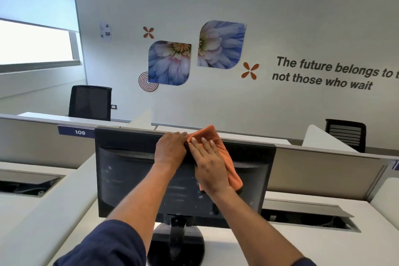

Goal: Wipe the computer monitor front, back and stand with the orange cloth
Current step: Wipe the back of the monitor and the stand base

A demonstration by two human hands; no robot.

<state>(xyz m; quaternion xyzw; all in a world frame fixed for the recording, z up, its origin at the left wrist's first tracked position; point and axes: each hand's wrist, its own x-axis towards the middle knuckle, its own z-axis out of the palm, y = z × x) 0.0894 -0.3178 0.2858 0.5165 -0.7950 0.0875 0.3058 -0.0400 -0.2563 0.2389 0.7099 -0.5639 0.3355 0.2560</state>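
Observation:
A black computer monitor stands on the white desk with its dusty back panel facing me, on a black round stand. The orange cloth lies flat against the upper middle of that back panel. My right hand presses the cloth onto the panel with straight fingers. Just left of it, my left hand grips the monitor's top edge, fingers curled over the rim. The screen side is hidden from me.
The white desk has open cable trays at the left and right. A low partition with a label reading 109 runs behind the monitor. Black office chairs stand beyond it.

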